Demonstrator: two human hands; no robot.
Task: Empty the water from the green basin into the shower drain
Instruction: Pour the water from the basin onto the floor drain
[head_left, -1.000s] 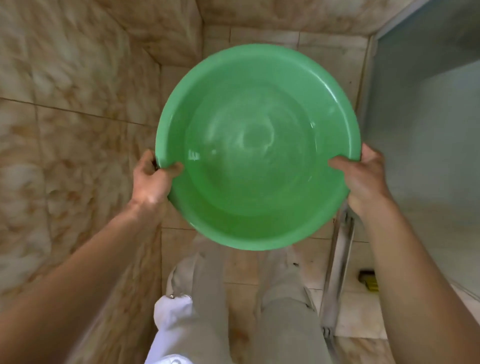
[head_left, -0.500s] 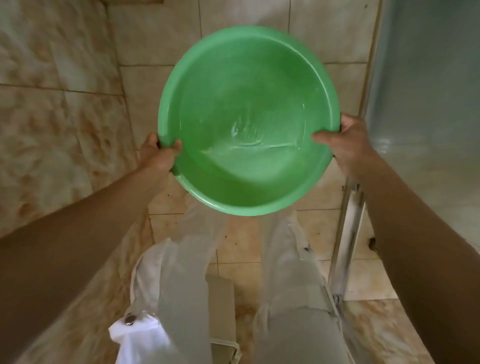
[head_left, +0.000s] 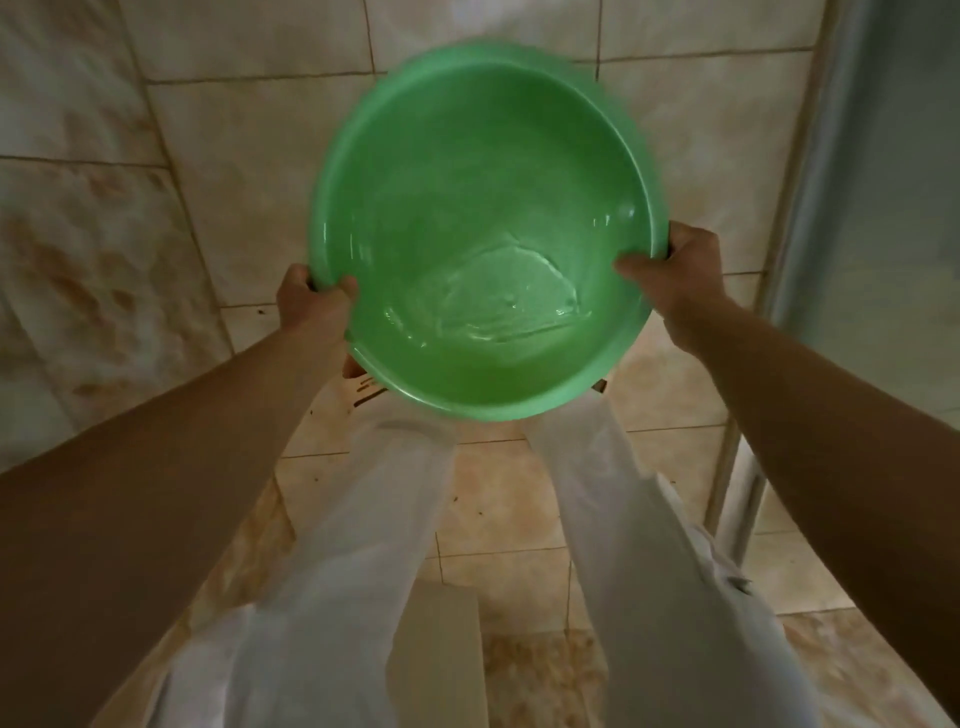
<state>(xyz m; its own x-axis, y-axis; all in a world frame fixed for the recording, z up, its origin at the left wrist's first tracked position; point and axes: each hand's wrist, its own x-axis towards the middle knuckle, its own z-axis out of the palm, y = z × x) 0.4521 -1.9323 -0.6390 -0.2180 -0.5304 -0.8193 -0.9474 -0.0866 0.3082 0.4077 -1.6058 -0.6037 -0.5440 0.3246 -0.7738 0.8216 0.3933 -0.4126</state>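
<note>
I'm carrying: left hand (head_left: 311, 306) and right hand (head_left: 675, 270) both clamp the green basin (head_left: 483, 234) rim, water (head_left: 498, 301) pooled inside. No drain shows, so next I must find it, then tip.

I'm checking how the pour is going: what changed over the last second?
The water went from spread across the bottom to pooled against the near wall of the green basin, so the basin tipped toward the person. The view also shifted from a wall corner to floor tiles. Unchanged: left hand and right hand grip opposite rims; nothing spilled.
</note>
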